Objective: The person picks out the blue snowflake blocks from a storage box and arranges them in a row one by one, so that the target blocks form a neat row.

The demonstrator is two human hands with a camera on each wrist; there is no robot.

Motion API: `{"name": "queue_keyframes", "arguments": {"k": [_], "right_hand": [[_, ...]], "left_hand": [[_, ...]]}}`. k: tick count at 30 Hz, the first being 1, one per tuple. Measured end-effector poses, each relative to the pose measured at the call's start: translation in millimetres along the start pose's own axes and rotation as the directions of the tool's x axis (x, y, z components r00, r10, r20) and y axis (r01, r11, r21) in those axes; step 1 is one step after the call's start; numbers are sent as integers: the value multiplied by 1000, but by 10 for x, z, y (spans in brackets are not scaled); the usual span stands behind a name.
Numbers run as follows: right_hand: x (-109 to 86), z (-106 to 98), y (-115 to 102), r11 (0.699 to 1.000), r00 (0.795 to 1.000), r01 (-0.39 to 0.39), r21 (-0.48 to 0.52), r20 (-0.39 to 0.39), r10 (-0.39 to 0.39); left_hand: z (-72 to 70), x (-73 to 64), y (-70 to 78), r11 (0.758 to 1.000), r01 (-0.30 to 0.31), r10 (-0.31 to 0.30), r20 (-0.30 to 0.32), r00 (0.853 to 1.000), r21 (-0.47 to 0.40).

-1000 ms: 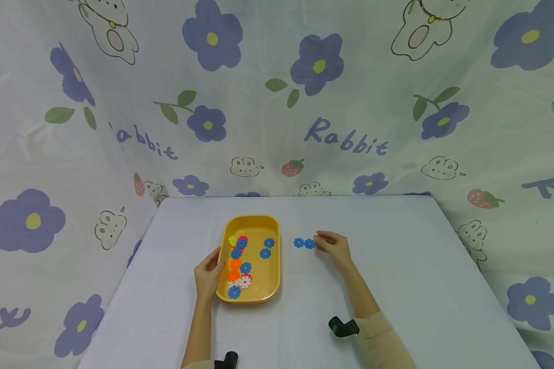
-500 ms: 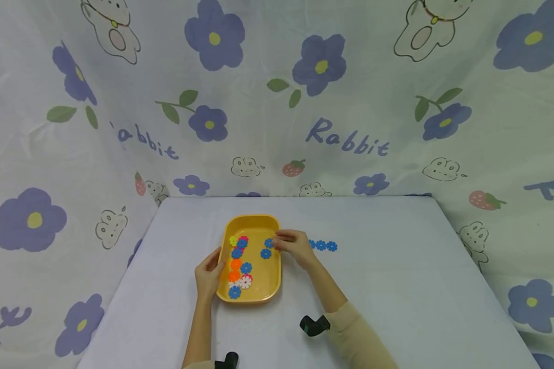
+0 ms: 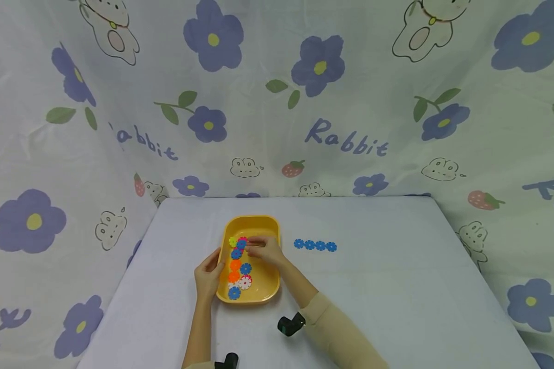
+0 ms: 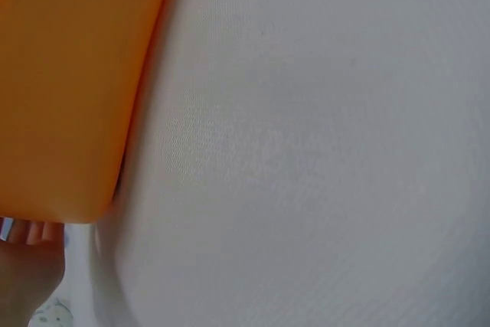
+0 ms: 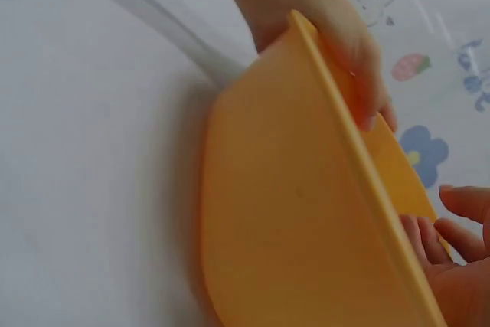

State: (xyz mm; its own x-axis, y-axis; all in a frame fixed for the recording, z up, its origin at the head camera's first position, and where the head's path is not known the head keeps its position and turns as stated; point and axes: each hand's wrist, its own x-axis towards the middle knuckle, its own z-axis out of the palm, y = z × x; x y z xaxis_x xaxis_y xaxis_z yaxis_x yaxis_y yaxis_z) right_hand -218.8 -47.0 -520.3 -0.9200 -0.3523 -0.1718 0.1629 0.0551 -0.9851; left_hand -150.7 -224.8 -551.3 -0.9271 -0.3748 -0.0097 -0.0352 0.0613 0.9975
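Note:
A yellow tray point(image 3: 264, 285) stands on the table, holding plastic snowflake discs. My left hand point(image 3: 208, 277) grips its left side, thumb over the rim and fingers outside. My right hand point(image 3: 266, 250) reaches over the right wall into the tray, fingertips beside a blue snowflake disc point(image 3: 241, 244). In the right wrist view, the right thumb and fingers point(image 5: 463, 239) are spread apart above the inside of the tray. Orange discs point(image 3: 235, 265), a white disc point(image 3: 244, 282) and more blue ones lie along the tray's left half. The right hand covers part of the tray floor.
Right of the tray, several blue snowflake discs point(image 3: 310, 245) lie in a row on the white tablecloth point(image 3: 397, 287). A printed curtain point(image 3: 277, 113) hangs behind the table. Black wrist cameras sit on the left sleeve point(image 3: 231, 360) and right sleeve point(image 3: 291, 325).
My right hand has moved left from the row of blue discs, across the tray's right rim and deeper inside. The row is now fully visible. The left hand stays on the tray.

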Motion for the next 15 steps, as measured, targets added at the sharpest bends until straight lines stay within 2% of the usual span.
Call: {"name": "queue_keyframes", "arguments": {"k": [5, 8, 11, 15], "right_hand": [[21, 212, 91, 998, 999, -46, -45, -20, 45], [22, 304, 134, 984, 996, -71, -162, -64, 61], [30, 372, 161, 965, 991, -95, -246, -110, 70], [45, 456, 182, 969, 988, -127, -214, -117, 103]], "left_hand": [[-14, -25, 79, 1000, 11, -10, 15, 1000, -20], [-19, -35, 115, 999, 11, -10, 16, 1000, -37], [-20, -24, 86, 999, 7, -7, 11, 1000, -43], [-7, -3, 6, 998, -18, 18, -10, 1000, -53]]}}
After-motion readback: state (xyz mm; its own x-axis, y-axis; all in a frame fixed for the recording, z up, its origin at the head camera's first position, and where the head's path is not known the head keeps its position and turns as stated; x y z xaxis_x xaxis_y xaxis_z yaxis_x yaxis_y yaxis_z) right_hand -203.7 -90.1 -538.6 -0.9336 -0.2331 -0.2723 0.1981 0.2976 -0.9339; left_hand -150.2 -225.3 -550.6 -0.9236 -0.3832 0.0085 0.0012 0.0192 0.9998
